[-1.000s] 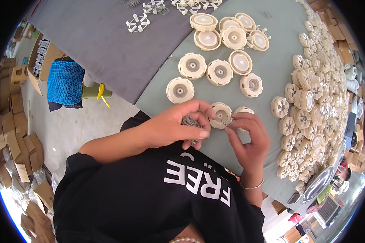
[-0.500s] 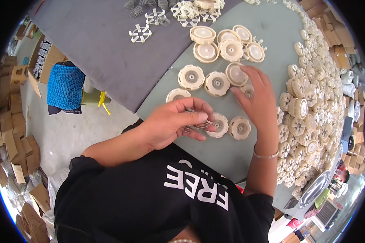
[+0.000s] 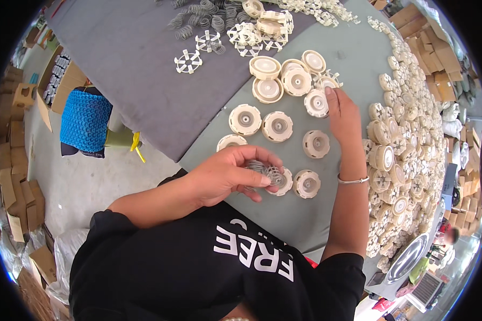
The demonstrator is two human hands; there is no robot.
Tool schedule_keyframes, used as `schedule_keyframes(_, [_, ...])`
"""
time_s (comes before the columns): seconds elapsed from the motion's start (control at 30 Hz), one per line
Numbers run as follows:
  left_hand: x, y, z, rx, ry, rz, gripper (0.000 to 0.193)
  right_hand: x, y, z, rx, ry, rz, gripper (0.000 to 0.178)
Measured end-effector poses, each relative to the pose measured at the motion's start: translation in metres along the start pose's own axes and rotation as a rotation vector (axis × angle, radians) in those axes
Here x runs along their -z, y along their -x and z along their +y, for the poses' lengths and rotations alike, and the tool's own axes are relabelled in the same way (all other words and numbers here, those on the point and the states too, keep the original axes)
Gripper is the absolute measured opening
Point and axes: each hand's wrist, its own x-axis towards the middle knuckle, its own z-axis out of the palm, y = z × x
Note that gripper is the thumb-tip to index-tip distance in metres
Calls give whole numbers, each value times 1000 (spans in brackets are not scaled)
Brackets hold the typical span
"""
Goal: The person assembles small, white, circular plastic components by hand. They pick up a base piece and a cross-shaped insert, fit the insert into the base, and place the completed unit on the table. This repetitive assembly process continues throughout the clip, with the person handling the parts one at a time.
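Note:
My left hand [image 3: 222, 174] is closed loosely around several metal coil springs [image 3: 263, 170], above the near part of the table. My right hand [image 3: 345, 115] pinches the edge of a cream round plastic cap [image 3: 316, 102], its thumb mostly hidden. That cap is next to a small pile of similar caps [image 3: 296, 81]. Between my hands, a ring-shaped cap [image 3: 316, 144] lies with its hollow side up. Others like it, such as this notched cap [image 3: 245, 119], lie in loose rows. One cap [image 3: 284, 182] is partly covered by my left fingers.
A large heap of cream caps [image 3: 391, 160] covers the table's right side. Loose springs [image 3: 203, 16] and white spoked rings [image 3: 188, 62] lie on the grey cloth [image 3: 139, 69] at the far left. A blue cushioned seat [image 3: 85, 122] stands on the floor at left.
My right hand has moved away from the cap rows toward the pile with a cap in its fingers, uncovering another cap. My left hand still holds the springs. The view has shifted slightly.

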Motion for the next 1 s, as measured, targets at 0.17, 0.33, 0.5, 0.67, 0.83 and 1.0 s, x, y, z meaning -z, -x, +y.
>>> schedule_keyframes(0.17, [1,-11,-9,-116,203,-52,42,-4,21,-6,266,97,152,33])
schedule_keyframes(0.33, [-8,-15,-12,-265,125,66,35,16,105,-62,268,-393,-110,18])
schedule_keyframes(0.5, [-9,-24,-14,-219,56,101,26,4,137,-67,454,-268,24,31])
schedule_keyframes(0.67, [-10,-32,5,-243,-207,60,23,14,131,-62,590,-293,89,33])
schedule_keyframes(0.83, [-10,-51,32,-25,-99,-53,32,20,114,-55,821,-210,224,35])
schedule_keyframes(1.0, [-15,-69,59,79,96,-132,38,21,80,-42,503,-252,343,35])
